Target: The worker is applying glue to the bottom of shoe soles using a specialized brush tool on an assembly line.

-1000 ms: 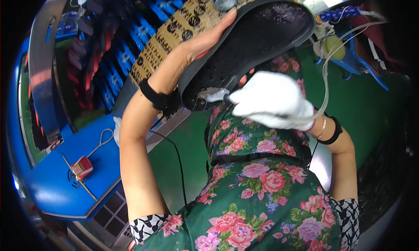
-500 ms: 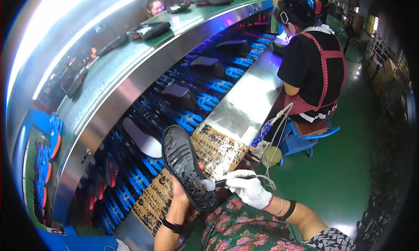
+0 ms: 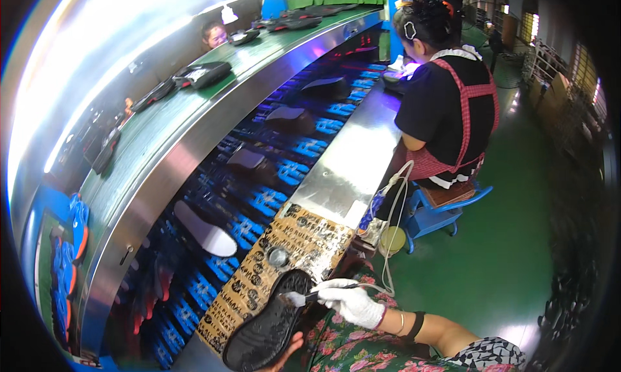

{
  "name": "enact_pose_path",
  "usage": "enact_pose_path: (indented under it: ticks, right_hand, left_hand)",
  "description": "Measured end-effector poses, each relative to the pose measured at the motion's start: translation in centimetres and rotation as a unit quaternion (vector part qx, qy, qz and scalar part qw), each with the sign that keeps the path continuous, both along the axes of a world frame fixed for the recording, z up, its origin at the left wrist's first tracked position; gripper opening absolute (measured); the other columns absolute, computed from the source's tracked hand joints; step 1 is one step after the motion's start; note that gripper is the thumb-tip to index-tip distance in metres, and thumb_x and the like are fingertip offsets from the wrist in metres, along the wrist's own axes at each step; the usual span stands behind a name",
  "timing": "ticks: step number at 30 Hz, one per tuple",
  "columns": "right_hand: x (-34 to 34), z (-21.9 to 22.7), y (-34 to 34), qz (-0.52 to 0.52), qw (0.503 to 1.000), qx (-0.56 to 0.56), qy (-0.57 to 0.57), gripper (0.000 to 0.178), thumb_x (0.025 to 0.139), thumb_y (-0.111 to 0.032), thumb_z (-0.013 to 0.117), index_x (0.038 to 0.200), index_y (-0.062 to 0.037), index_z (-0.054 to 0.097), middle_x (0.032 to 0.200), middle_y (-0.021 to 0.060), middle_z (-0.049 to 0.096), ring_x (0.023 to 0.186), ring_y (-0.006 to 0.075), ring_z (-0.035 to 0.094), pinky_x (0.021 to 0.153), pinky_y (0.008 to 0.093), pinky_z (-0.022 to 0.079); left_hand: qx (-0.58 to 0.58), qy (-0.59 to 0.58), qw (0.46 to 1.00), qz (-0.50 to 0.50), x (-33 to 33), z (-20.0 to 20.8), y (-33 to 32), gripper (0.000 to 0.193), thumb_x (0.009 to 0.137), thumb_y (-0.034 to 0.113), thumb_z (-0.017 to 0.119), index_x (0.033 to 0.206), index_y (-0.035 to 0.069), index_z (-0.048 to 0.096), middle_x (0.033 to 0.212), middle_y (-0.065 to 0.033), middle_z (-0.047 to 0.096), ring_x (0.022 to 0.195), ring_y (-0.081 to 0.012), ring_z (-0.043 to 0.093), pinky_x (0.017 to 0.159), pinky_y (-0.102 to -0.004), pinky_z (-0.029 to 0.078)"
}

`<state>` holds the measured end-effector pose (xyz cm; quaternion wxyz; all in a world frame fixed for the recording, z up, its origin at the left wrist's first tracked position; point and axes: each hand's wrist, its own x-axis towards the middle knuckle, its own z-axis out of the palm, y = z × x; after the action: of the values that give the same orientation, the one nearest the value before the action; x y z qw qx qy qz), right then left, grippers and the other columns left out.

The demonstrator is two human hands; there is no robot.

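A black shoe sole (image 3: 262, 336) lies tilted in my bare left hand (image 3: 289, 354), whose fingers curl round its right edge near the lower edge of the view. My right hand (image 3: 352, 305), in a white glove, grips a brush (image 3: 299, 299) with a dark handle and pale bristles. A thin pale hose runs from the handle's back end. The bristles touch the sole's upper part. Just beyond the sole, a small round metal cup (image 3: 278, 257) stands on the patterned brown cardboard (image 3: 307, 233) covering the bench. Most of my left palm is hidden under the sole.
A conveyor (image 3: 220, 171) beside the bench carries insoles and dark shoe parts. Above it runs a green-topped shelf (image 3: 149, 129) with black soles. Ahead on the right, a co-worker (image 3: 446, 107) in a checked apron sits on a blue chair (image 3: 430, 213); a pale hose (image 3: 398, 197) hangs behind.
The sole has swung down toward me and turned over end to end in my left hand. The metal cup has come into sight. My brush hand has shifted slightly left and down.
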<state>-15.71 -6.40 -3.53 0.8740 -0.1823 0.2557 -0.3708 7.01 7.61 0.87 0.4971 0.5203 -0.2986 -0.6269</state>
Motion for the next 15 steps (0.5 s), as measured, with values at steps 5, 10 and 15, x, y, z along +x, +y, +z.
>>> enact_pose_path:
  ticks: [5,10,15]
  right_hand:
    - [0.5,1.2,0.8,-0.005,1.000,-0.003,-0.016,0.020,0.094,0.000,0.069,0.113,0.0037,0.072,0.100,0.0104,0.075,0.079,0.0115,0.068,0.069,0.0229,0.056]
    - [0.4,4.1,1.4,-0.003,0.998,-0.051,-0.028,0.020,0.093,0.000,0.070,0.113,0.0036,0.073,0.103,0.0109,0.076,0.079,0.0102,0.067,0.068,0.0213,0.053]
    - [0.4,6.2,2.2,-0.013,0.991,-0.132,-0.024,0.019,0.090,-0.002,0.075,0.109,0.0016,0.076,0.101,0.0078,0.077,0.074,0.0075,0.062,0.065,0.0212,0.047]
  left_hand:
    - [0.066,0.255,0.964,0.041,-0.7,0.0,2.0,0.092,0.090,0.069,0.056,0.161,0.017,0.031,0.163,-0.0175,0.035,0.143,-0.0463,0.039,0.118,-0.0661,0.027]
    - [0.012,0.281,0.959,0.023,-2.8,0.9,0.3,0.087,0.093,0.068,0.054,0.160,0.015,0.034,0.159,-0.0174,0.040,0.138,-0.0418,0.045,0.113,-0.0619,0.035]
    - [-0.068,0.339,0.938,0.015,-5.2,1.5,-1.1,0.083,0.096,0.066,0.052,0.158,0.013,0.036,0.154,-0.0173,0.045,0.132,-0.0372,0.050,0.109,-0.0577,0.042]
